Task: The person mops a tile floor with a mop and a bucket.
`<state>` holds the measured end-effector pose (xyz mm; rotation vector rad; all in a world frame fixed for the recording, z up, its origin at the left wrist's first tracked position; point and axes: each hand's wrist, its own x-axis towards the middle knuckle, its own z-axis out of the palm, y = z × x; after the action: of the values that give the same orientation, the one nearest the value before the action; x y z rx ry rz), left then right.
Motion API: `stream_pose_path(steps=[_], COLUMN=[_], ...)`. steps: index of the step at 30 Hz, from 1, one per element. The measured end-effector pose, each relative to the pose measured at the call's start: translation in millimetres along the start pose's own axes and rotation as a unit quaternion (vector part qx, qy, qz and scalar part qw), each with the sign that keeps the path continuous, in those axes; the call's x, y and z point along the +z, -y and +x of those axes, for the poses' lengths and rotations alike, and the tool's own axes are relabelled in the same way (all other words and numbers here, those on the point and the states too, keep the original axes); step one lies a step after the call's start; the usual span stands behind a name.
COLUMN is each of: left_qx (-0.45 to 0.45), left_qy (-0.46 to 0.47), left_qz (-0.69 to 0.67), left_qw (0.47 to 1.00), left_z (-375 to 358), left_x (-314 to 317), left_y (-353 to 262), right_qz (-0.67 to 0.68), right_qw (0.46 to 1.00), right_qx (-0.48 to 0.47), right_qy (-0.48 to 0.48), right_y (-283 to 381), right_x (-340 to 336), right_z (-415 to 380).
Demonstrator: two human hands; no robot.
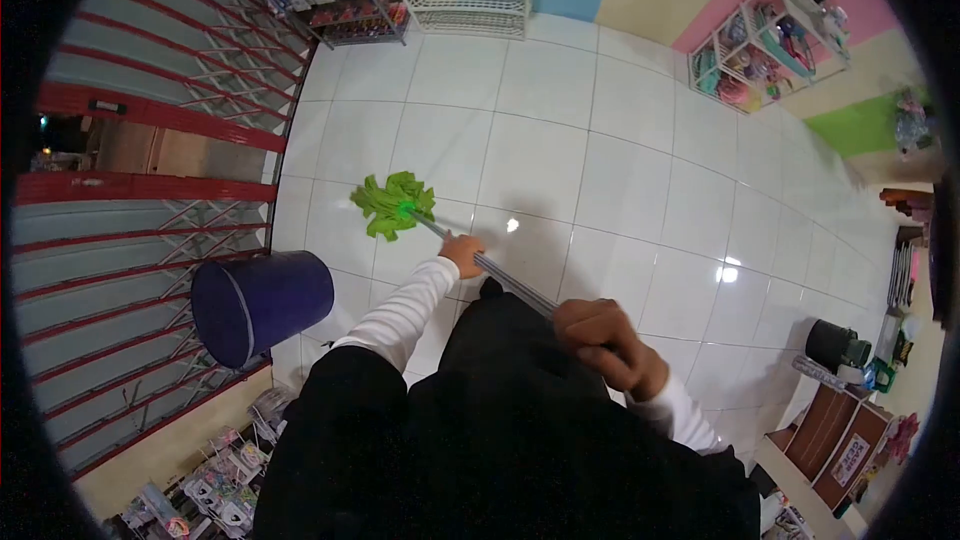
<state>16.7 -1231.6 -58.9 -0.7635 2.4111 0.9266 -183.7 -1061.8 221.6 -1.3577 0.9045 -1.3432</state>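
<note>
A green mop head (393,204) lies spread on the white tiled floor, left of centre. Its grey metal handle (515,286) slants down and right towards my body. My left hand (462,254) is wrapped round the lower part of the handle, not far from the mop head. Higher up, near the handle's top end, my right hand (608,343) is closed round it. White sleeves cover both wrists.
A large dark blue bin (262,302) stands at the left beside a red folding gate (150,130). Wire racks (465,15) line the far wall, with a white shelf unit (765,50) at upper right. A brown cabinet (828,440) is at lower right.
</note>
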Motion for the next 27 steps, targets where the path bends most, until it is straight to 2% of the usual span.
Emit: stream_pose_path(steps=[2, 3, 5, 6, 8, 10, 14, 16, 19, 21, 24, 27], left_qx=[0.115, 0.182, 0.261, 0.285, 0.311, 0.324, 0.384, 0.407, 0.387, 0.391, 0.403, 0.417], left_qy=[-0.032, -0.050, -0.024, -0.021, 0.011, 0.051, 0.096, 0.088, 0.121, 0.104, 0.109, 0.077], left_qz=[-0.052, -0.098, -0.184, -0.180, -0.142, -0.121, -0.158, -0.173, -0.154, -0.177, -0.203, -0.200], left_qw=[0.991, 0.977, 0.947, 0.941, 0.940, 0.937, 0.905, 0.892, 0.901, 0.897, 0.886, 0.883], left_z=[20, 31, 56, 58, 64, 69, 94, 103, 112, 121, 128, 124], left_x=[22, 32, 51, 49, 53, 70, 123, 142, 154, 165, 173, 177], left_y=[-38, -64, -132, -177, -262, -334, -433, -466, -497, -504, -503, -499], right_qz=[-0.019, -0.015, -0.029, -0.044, -0.055, -0.076, -0.160, -0.179, -0.220, -0.233, -0.209, -0.185], right_qw=[0.999, 0.991, 0.982, 0.987, 0.982, 0.983, 0.975, 0.965, 0.957, 0.952, 0.961, 0.972], right_qx=[0.036, 0.033, 0.061, 0.093, 0.061, 0.077, 0.128, 0.169, 0.189, 0.198, 0.179, 0.128], right_qy=[-0.022, -0.127, -0.177, -0.121, -0.169, -0.149, -0.084, -0.093, -0.008, 0.028, 0.033, 0.060], right_y=[41, 61, 105, 128, 161, 190, 222, 230, 217, 200, 173, 186], right_x=[-26, -27, -47, -67, -82, -96, -113, -113, -123, -123, -115, -120], right_z=[-26, -44, -76, -93, -122, -152, -186, -194, -209, -212, -216, -220])
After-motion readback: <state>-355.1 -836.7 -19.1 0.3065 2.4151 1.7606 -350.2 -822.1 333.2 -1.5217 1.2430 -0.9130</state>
